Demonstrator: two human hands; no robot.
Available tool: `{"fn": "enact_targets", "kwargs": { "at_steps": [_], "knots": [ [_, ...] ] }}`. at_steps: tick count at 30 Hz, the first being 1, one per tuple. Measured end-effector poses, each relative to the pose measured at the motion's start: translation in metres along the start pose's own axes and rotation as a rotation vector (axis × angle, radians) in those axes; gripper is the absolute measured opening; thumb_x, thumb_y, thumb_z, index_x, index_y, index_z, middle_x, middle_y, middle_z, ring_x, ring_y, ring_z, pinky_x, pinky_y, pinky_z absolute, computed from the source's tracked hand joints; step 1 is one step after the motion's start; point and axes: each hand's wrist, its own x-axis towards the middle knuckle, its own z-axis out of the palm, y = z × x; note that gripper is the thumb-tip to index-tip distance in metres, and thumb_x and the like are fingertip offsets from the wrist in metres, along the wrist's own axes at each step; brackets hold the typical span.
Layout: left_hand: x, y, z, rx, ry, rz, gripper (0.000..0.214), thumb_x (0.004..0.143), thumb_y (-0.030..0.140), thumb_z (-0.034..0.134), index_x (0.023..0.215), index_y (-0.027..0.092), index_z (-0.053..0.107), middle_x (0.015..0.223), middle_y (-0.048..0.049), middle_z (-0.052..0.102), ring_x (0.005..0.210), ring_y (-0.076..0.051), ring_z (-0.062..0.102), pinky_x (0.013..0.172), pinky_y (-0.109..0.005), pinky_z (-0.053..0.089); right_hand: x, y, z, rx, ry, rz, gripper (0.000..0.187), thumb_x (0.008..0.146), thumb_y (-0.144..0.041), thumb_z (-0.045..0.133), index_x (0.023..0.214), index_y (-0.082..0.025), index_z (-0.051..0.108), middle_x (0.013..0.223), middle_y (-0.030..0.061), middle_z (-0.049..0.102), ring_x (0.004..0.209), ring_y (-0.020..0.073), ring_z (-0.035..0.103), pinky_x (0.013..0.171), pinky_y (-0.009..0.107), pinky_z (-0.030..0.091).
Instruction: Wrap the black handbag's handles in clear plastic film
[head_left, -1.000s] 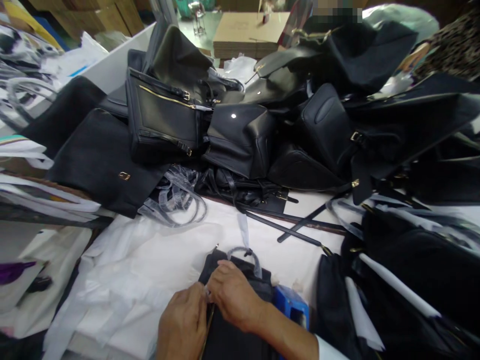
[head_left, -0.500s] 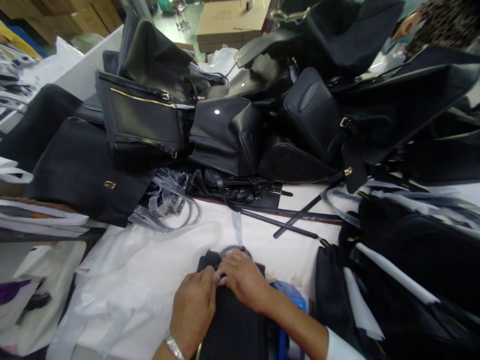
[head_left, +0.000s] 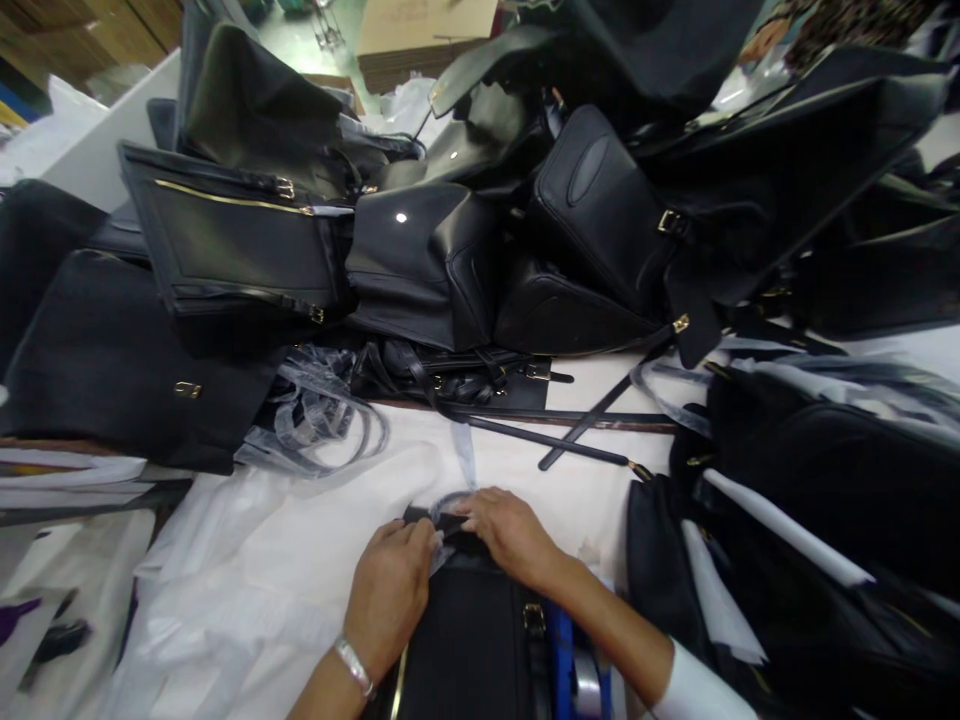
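A black handbag (head_left: 469,640) with gold zip and buckle lies on the white-covered table right in front of me. Its handle (head_left: 448,503), wrapped in clear plastic, arches at the bag's top edge. My left hand (head_left: 391,590) is closed at the left of that edge, pinching a bit of clear plastic film (head_left: 441,555). Across from it, my right hand (head_left: 517,538) has its fingers bent together on the right side of the wrapped handle; its fingertips are partly hidden. A blue tape dispenser (head_left: 562,660) stands beside the bag, under my right forearm.
Several black bags (head_left: 420,265) are piled across the back. More black bags (head_left: 810,500) with white paper crowd the right. Plastic-wrapped handles (head_left: 322,415) and black straps (head_left: 551,440) lie behind my hands. Thin white wrapping sheets (head_left: 210,610) cover the left side.
My right hand has moved slightly right and away from my left hand, so the fingers are now apart. More of the bag's top, its buckle and the film show between them. The view has shifted a little.
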Motion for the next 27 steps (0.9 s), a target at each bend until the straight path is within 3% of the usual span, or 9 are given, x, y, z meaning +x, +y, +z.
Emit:
{"fn": "enact_targets", "kwargs": {
  "at_steps": [6,12,16,23,27],
  "knots": [
    [0.015,0.011,0.004,0.029,-0.036,0.011,0.025,0.090,0.005,0.039,0.091,0.020,0.058,0.083,-0.0040,0.070,0.079,-0.021,0.063,0.091,-0.038,0.042,0.005,0.009,0.006,-0.059,-0.046,-0.011,0.014,0.091,-0.018,0.051,0.091,-0.019,0.065,0.089,0.0041,0.067,0.086,0.0182,0.059,0.078,0.027,0.044],
    [0.021,0.009,-0.001,0.089,-0.136,-0.067,0.022,0.096,0.021,0.036,0.088,0.022,0.057,0.077,-0.0044,0.070,0.075,-0.023,0.065,0.067,-0.033,0.042,-0.001,0.015,-0.002,-0.072,-0.076,-0.002,0.017,0.092,-0.019,0.049,0.101,-0.018,0.063,0.096,0.0061,0.067,0.093,0.0198,0.059,0.081,0.029,0.044],
    [0.025,0.006,0.001,0.164,-0.184,-0.137,0.024,0.097,0.022,0.033,0.091,0.021,0.057,0.071,-0.0051,0.070,0.070,-0.024,0.066,0.057,-0.031,0.037,-0.002,0.016,0.000,-0.132,-0.089,-0.003,0.018,0.091,-0.017,0.046,0.095,-0.017,0.064,0.093,0.0071,0.068,0.089,0.0207,0.060,0.080,0.030,0.045],
    [0.040,0.023,0.006,0.264,-0.207,-0.005,0.021,0.088,0.010,0.040,0.091,0.018,0.059,0.075,-0.0076,0.069,0.076,-0.026,0.065,0.066,-0.033,0.041,-0.001,0.009,0.005,-0.223,-0.093,0.010,0.015,0.082,-0.008,0.050,0.091,-0.015,0.061,0.090,0.0081,0.067,0.085,0.0201,0.059,0.075,0.028,0.043],
    [0.047,0.029,0.007,0.234,-0.221,0.051,0.020,0.085,0.008,0.043,0.091,0.018,0.060,0.080,-0.0073,0.069,0.078,-0.025,0.064,0.075,-0.035,0.042,-0.004,0.014,0.001,-0.197,-0.100,0.066,0.014,0.086,-0.010,0.049,0.085,-0.017,0.061,0.084,0.0041,0.066,0.078,0.0169,0.059,0.070,0.026,0.041]
  ]
}}
